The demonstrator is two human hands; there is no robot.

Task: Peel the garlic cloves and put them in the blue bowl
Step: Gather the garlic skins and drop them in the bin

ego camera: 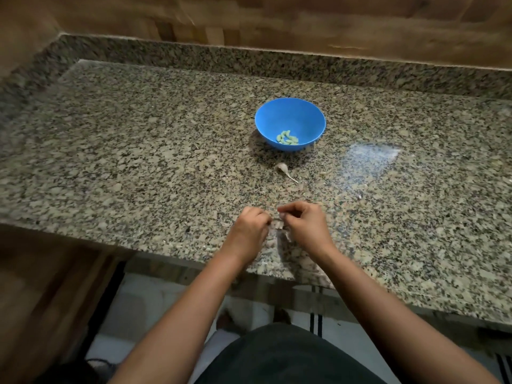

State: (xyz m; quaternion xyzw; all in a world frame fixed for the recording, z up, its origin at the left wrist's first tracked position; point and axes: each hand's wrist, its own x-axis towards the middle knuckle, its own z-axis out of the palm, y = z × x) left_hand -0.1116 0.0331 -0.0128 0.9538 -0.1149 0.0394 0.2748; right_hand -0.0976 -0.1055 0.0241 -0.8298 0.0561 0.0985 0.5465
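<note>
You are working at the near edge of the counter point(138, 162). Your left hand point(253, 225) is gripping a clove point(277, 225) with curled fingers, and your right hand point(306, 225) is pinching the same clove from the other side, apparently pulling at its skin. Motion blur is hiding the exact finger placement. The clove is sitting between the two hands, just above the counter and well apart from the bowl point(291, 112). The bowl is already holding a small heap of peeled cloves point(287, 138), so the task is looking well advanced. The clove in hand is not yet in the bowl, and a garlic piece point(282, 168) with a stem is lying just in front of the bowl, possibly awaiting peeling. Further right, small skin scraps point(359, 195) are lying on the counter. Nothing is blocking the path from hands to bowl except that garlic piece.
</note>
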